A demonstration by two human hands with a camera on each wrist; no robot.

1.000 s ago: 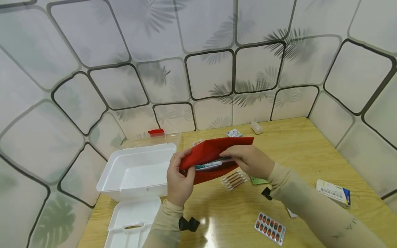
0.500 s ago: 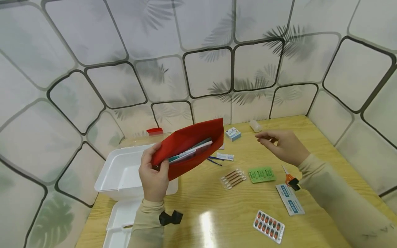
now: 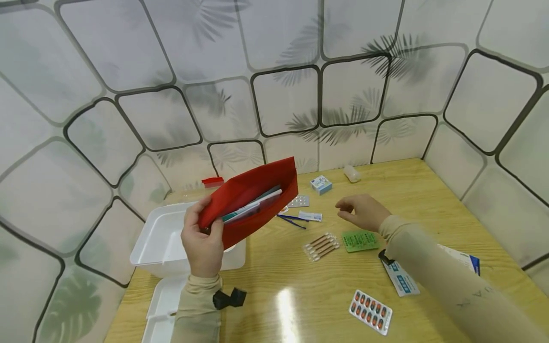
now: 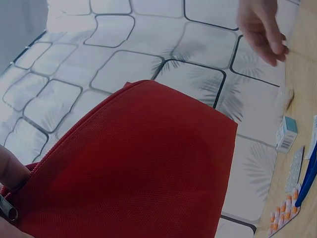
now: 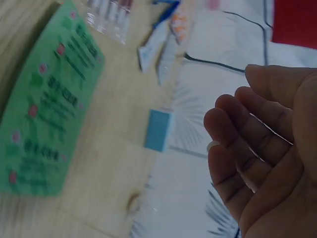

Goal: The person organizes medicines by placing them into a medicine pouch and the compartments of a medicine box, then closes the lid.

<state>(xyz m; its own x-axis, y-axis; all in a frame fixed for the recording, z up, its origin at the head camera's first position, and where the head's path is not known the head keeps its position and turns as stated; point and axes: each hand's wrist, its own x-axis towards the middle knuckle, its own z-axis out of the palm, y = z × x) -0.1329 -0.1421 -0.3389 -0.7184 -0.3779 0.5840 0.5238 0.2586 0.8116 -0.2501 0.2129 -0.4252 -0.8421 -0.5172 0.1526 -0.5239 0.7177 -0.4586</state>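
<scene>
My left hand (image 3: 203, 250) grips one end of a red zip pouch (image 3: 244, 234), thumb in front, holding it up over the white box. The pouch's mouth gapes toward me, and a white and teal slim item (image 3: 253, 206) shows among its contents. In the left wrist view the red fabric (image 4: 143, 158) fills the middle, with the zip pull (image 4: 8, 210) beside my fingers. My right hand (image 3: 364, 212) hovers above the table just behind a green printed packet (image 3: 360, 241); its fingers are loosely bent and hold nothing, as the right wrist view also shows.
The white box (image 3: 150, 238) stands at left. About the table lie a cotton swab pack (image 3: 321, 246), blue tweezers (image 3: 291, 220), a capsule blister pack (image 3: 371, 312), a small blue-white box (image 3: 321, 185), a whitish roll (image 3: 351, 174) and a blue-and-white packet (image 3: 401, 278).
My right hand has come out of the pouch, swung right, then drifted back left and lower over the table. My left hand has carried the pouch leftward, tilting its far end up.
</scene>
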